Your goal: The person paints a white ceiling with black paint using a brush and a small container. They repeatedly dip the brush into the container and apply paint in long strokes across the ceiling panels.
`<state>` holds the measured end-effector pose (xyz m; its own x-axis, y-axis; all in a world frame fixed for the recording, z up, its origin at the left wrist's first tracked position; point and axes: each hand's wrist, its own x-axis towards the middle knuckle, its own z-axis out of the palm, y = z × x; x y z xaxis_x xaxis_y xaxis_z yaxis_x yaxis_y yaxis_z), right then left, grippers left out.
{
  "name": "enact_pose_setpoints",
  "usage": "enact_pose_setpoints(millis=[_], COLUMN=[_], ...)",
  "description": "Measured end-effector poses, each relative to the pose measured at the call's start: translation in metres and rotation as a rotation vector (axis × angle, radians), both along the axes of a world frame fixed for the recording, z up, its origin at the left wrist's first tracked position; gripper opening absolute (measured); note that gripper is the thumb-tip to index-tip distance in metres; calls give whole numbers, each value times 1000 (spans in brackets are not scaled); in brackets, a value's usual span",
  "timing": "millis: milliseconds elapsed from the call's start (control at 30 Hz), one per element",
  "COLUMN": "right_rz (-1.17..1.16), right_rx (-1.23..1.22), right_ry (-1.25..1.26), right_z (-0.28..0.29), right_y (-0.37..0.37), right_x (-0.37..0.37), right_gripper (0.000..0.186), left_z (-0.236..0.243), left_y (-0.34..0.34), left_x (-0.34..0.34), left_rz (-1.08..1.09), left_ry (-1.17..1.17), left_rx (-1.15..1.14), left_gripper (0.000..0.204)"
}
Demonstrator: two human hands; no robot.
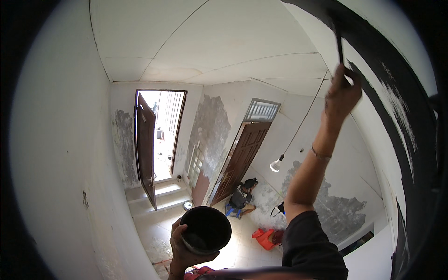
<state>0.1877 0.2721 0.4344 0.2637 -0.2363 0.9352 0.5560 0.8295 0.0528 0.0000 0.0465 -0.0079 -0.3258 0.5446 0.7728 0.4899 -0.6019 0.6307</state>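
Brush with a slim dark handle, raised near the upper edge of a white wall surface: its head merged with a broad black painted band, so contact could not be told. Your right hand was closed on the handle's lower end. Your left hand, half open, curved around the side of a round black bowl, whose mouth tilted toward you; its fill level could not be told. Spilling seemed the chief risk, had the bowl tipped further while you attended to the wall; an overloaded brush could likewise have dripped onto your raised forearm. Counted: two hands of yours, one brush, one bowl, one white hanging bulb, and two brown doors, namely an ajar brown door at left and a panelled brown door beyond the bowl. One person in dark clothing sat on one low blue stool; one red-orange bundle or garment lay partly hidden nearby.
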Motion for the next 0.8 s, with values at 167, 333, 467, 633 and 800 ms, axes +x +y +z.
enact_pose_setpoints(millis=[167, 333, 467, 633, 800], right_rz=[133, 26, -111, 98, 95], right_rx=[-67, -200, -124, -29, -56], right_ry=[112, -134, -101, 141, 382], right_z=[-65, -17, 16, -44, -85], right_y=[-16, 17, 7, -48, -92], right_x=[19, -2, 12, 58, 80], right_gripper=[39, 38, 41, 41, 43], left_z=[1, 3, 1, -5, -12], left_y=[1, -1, -1, 4, 13], left_x=[0, -2, -1, -1, -1], left_rz=[-14, -38, -40, -49, -119], left_ry=[-35, -22, -15, 8, 28], left_rx=[60, 53, 11, 5, 6], left_gripper=[127, 126, 129, 131, 134])
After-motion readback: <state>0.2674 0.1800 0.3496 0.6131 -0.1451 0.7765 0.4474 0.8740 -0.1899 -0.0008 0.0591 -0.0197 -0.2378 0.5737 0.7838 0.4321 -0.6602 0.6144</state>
